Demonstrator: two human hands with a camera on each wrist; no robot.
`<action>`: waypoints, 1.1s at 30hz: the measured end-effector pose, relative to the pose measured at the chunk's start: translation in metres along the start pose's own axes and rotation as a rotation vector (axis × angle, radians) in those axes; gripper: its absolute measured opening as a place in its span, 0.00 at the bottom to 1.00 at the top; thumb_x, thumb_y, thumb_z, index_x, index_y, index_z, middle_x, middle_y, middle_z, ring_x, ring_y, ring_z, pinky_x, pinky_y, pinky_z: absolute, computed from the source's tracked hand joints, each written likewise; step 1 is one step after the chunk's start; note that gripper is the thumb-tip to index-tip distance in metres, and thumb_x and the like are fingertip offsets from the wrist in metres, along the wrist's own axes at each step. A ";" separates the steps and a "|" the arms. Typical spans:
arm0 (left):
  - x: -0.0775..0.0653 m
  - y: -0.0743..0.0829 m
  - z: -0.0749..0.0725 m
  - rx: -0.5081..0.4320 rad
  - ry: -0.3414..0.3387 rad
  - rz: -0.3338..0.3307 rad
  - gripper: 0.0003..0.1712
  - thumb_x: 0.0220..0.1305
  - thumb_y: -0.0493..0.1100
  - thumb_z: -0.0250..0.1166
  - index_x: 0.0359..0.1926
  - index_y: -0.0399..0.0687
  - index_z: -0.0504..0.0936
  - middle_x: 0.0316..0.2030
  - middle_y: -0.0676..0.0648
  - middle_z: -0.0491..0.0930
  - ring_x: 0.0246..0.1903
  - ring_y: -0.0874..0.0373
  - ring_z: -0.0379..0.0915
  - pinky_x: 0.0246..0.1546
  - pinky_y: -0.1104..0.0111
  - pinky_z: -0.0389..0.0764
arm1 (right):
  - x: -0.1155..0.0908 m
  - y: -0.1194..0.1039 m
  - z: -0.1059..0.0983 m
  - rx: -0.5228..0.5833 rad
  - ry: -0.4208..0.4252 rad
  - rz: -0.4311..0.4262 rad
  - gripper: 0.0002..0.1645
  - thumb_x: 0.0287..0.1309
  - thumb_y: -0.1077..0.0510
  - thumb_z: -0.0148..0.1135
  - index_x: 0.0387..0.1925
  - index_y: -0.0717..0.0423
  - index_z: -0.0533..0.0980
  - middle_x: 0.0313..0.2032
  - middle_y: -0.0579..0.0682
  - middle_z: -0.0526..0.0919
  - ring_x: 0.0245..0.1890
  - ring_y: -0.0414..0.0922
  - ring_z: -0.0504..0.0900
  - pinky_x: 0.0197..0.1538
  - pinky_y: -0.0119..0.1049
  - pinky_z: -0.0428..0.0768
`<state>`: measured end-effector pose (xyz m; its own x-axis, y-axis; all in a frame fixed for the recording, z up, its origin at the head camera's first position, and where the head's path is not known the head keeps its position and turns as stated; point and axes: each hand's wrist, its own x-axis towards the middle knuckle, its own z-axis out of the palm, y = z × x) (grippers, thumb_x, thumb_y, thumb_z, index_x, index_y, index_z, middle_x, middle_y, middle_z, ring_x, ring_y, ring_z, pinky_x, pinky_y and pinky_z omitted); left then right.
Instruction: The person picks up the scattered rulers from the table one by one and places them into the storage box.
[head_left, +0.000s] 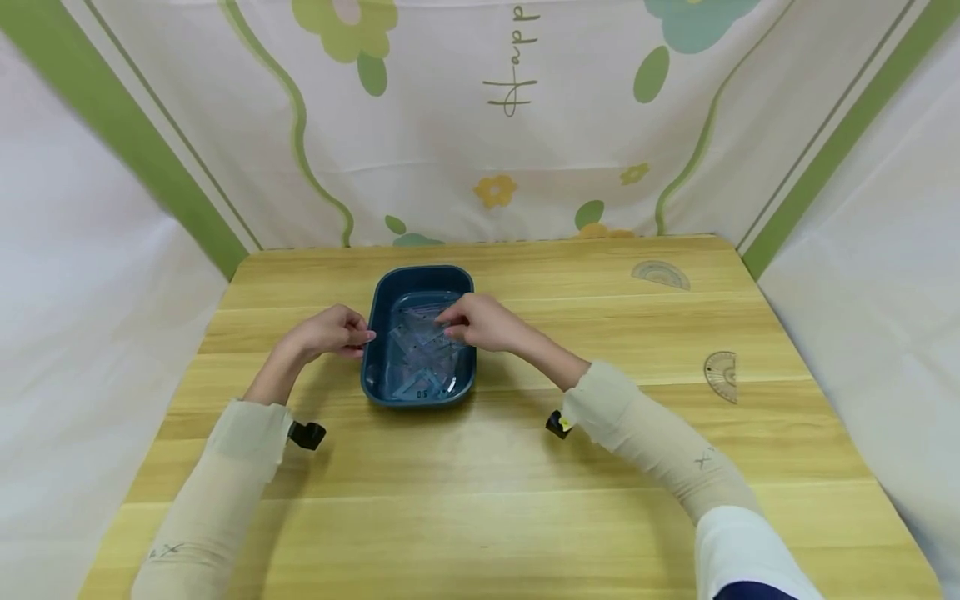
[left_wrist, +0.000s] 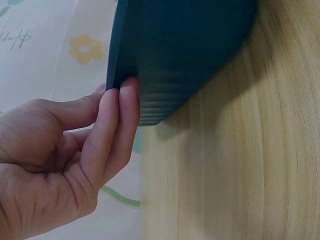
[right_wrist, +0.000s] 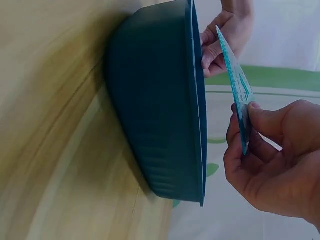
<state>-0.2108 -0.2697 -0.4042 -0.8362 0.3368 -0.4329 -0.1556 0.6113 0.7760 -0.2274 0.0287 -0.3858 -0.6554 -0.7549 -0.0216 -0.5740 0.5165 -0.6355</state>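
Observation:
A dark blue plastic basin (head_left: 370,379) stands on the wooden table with several clear plastic drawing pieces (head_left: 427,362) lying overlapped inside. My left hand (head_left: 333,332) pinches the basin's left rim between thumb and fingers, as the left wrist view shows. Over the basin's right side, my right hand (head_left: 489,325) pinches a thin, clear set square (right_wrist: 236,85) with teal-looking edges and a cut-out. In the right wrist view the set square is tilted and held above the rim, near one corner. Its outline blends with the clear pieces below in the head view.
Two clear protractors lie on the right of the table, one near the back edge (head_left: 660,275) and one nearer the right edge (head_left: 722,377). A flower-printed curtain (head_left: 450,125) hangs behind the table. Black wrist cameras (head_left: 307,434) sit under both forearms.

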 end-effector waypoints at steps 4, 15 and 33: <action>0.001 0.000 0.000 -0.007 0.001 -0.009 0.11 0.75 0.33 0.52 0.35 0.30 0.74 0.38 0.44 0.79 0.29 0.62 0.75 0.35 0.70 0.85 | 0.019 -0.008 0.001 -0.076 -0.030 -0.046 0.13 0.67 0.61 0.62 0.50 0.57 0.85 0.31 0.53 0.87 0.21 0.36 0.71 0.29 0.27 0.70; 0.004 0.000 0.002 -0.008 0.008 0.000 0.12 0.75 0.37 0.55 0.34 0.31 0.75 0.28 0.49 0.76 0.25 0.62 0.75 0.32 0.71 0.84 | 0.073 -0.019 0.014 -0.257 -0.157 0.015 0.08 0.67 0.59 0.63 0.36 0.52 0.88 0.38 0.46 0.88 0.38 0.40 0.82 0.45 0.33 0.82; 0.001 0.001 0.002 -0.009 0.010 -0.019 0.13 0.76 0.38 0.54 0.37 0.29 0.75 0.27 0.48 0.77 0.25 0.60 0.77 0.32 0.71 0.83 | 0.101 -0.037 0.020 -0.392 -0.147 0.059 0.16 0.71 0.60 0.55 0.56 0.52 0.80 0.56 0.50 0.82 0.51 0.43 0.82 0.55 0.35 0.81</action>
<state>-0.2106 -0.2674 -0.4045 -0.8381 0.3177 -0.4434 -0.1764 0.6114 0.7714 -0.2624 -0.0748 -0.3805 -0.6322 -0.7543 -0.1770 -0.6992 0.6538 -0.2891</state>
